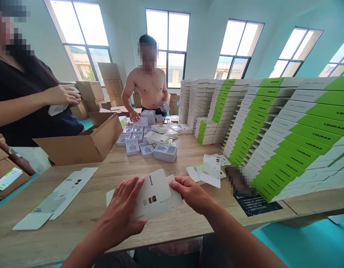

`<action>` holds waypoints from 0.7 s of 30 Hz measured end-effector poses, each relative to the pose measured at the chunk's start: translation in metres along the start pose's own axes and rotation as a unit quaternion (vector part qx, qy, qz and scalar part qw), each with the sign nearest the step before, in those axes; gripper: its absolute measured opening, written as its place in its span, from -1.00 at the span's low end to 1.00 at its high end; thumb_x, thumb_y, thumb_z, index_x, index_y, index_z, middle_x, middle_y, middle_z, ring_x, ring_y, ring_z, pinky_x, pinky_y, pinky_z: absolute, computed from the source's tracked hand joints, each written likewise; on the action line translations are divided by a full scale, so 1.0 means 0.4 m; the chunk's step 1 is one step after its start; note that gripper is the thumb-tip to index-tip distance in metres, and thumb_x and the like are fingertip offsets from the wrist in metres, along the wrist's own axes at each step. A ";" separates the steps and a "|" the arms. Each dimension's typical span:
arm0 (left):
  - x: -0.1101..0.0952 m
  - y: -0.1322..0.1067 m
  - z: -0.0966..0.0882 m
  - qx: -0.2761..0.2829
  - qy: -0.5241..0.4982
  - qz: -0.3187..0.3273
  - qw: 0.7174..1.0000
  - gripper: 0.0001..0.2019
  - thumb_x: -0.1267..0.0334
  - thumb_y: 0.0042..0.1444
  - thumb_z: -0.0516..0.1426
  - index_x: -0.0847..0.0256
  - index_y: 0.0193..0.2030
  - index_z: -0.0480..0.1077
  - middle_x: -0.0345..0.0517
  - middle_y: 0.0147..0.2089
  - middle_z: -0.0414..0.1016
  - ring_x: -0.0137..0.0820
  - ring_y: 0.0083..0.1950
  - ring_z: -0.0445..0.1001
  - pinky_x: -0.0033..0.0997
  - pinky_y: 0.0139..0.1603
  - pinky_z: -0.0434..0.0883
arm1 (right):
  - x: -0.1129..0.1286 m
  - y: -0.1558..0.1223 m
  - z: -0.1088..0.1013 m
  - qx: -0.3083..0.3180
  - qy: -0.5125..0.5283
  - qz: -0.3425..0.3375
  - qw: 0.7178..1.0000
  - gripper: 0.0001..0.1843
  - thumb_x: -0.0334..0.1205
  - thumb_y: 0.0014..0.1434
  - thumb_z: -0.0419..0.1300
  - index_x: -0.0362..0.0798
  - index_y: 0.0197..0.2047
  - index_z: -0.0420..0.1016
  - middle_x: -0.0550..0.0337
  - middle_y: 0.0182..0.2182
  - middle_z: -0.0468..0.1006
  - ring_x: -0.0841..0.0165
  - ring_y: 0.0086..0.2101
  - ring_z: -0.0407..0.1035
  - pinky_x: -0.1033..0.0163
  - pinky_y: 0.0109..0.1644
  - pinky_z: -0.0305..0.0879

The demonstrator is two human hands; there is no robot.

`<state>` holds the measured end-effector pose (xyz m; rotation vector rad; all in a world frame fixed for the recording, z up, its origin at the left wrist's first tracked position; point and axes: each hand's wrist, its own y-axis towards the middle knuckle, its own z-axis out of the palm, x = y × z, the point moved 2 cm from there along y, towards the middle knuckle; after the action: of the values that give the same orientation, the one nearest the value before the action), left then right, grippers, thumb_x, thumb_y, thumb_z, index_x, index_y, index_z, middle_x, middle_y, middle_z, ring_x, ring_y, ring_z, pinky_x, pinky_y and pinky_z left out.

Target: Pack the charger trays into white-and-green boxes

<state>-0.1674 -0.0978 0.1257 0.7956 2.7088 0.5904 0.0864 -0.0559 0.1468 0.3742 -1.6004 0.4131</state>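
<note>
Flat white carton blank (pixel 55 198) lies on the wooden table (pixel 77 232) at left; the left hand (pixel 117 210) and right hand (pixel 191 192) hold a folded white carton (pixel 152 195) between them, fingers pressed against its edges. Tall stacks of green-and-white boxes (pixel 289 137) rise at right.

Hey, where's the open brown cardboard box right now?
In the head view, the open brown cardboard box sits at the far left of the wooden table, just left of the grey moulded plastic trays and beyond the flat white cardboard carton blank.

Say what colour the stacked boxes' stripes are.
Bright green on the stacked boxes, in the head view.
</note>
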 end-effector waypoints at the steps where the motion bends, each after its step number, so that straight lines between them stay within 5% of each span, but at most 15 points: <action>1: -0.001 0.000 -0.001 0.004 0.001 0.002 1.000 0.10 0.32 -0.07 0.31 0.17 0.57 -0.18 0.30 0.47 0.15 0.22 0.45 0.16 0.33 0.42 0.19 | -0.003 -0.002 -0.004 -0.022 -0.030 -0.008 0.999 -0.44 0.35 0.24 0.16 -0.03 -0.39 0.44 0.31 -0.52 0.38 0.43 -0.50 0.18 0.32 -0.44 0.08; 5: -0.003 0.004 -0.016 0.035 -0.020 0.015 0.999 -0.04 0.43 0.05 0.19 0.12 0.58 -0.12 0.21 0.46 0.26 0.13 0.44 0.25 0.28 0.42 0.23 | -0.008 -0.011 -0.013 -0.089 -0.092 -0.034 0.991 -0.39 0.32 0.21 0.24 0.00 -0.56 0.24 0.34 -0.61 0.25 0.45 -0.53 0.04 0.30 -0.47 -0.02; 9: -0.017 0.013 -0.036 0.092 -0.218 -0.119 0.964 -0.41 0.24 0.29 0.11 0.09 0.46 0.24 0.15 0.36 0.45 0.14 0.36 0.39 0.21 0.35 0.35 | -0.017 -0.026 0.027 -0.099 0.074 -0.061 0.990 -0.30 0.48 0.31 -0.04 -0.01 -0.11 0.48 0.10 -0.26 0.56 0.28 -0.30 0.43 0.20 -0.26 0.37; 11: -0.039 0.013 -0.025 0.129 -0.406 -0.259 0.867 -0.50 0.01 0.34 0.11 0.17 0.33 0.41 0.17 0.12 0.64 0.10 0.13 0.59 0.09 0.13 0.54 | -0.030 -0.035 0.064 -0.146 0.100 -0.105 0.978 -0.31 0.47 0.32 -0.05 0.02 0.04 0.42 0.02 -0.06 0.55 0.23 -0.13 0.46 0.14 -0.13 0.42; 14: -0.088 0.010 0.013 0.107 -0.636 -0.412 0.644 -0.45 -0.11 0.17 0.30 0.25 0.14 0.53 0.12 -0.13 0.72 0.02 -0.12 0.69 -0.06 -0.12 0.64 | -0.057 -0.046 0.105 -0.289 -0.001 -0.134 0.948 -0.48 0.36 0.37 0.01 0.04 -0.18 0.36 0.16 -0.27 0.50 0.30 -0.28 0.38 0.20 -0.22 0.35; 16: -0.118 0.012 0.039 0.062 -0.700 -0.453 0.548 -0.43 -0.01 0.02 0.44 0.25 0.10 0.54 0.09 -0.18 0.73 -0.01 -0.16 0.70 -0.10 -0.16 0.65 | -0.072 -0.049 0.112 -0.347 -0.011 -0.109 0.931 -0.49 0.34 0.41 -0.05 0.06 -0.24 0.30 0.24 -0.39 0.45 0.31 -0.38 0.32 0.22 -0.30 0.29; 18: -0.139 0.020 0.056 0.034 -0.724 -0.457 0.516 -0.42 0.06 -0.02 0.48 0.25 0.11 0.54 0.09 -0.19 0.74 -0.02 -0.18 0.71 -0.13 -0.18 0.65 | -0.079 -0.047 0.107 -0.342 -0.012 -0.078 0.937 -0.45 0.37 0.40 -0.09 0.08 -0.29 0.29 0.26 -0.46 0.43 0.30 -0.42 0.30 0.22 -0.36 0.22; 21: -0.150 0.039 0.067 0.021 -0.733 -0.428 0.529 -0.44 0.08 0.02 0.46 0.27 0.13 0.55 0.12 -0.18 0.74 -0.05 -0.21 0.71 -0.17 -0.20 0.64 | -0.083 -0.048 0.091 -0.328 -0.055 -0.053 0.942 -0.39 0.42 0.36 -0.08 0.10 -0.43 0.25 0.23 -0.52 0.38 0.28 -0.47 0.26 0.20 -0.41 0.12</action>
<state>-0.1019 -0.1115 0.1168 -0.2174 1.1025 -0.3552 0.0658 -0.0903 0.1123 -0.0315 -1.7147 -0.2372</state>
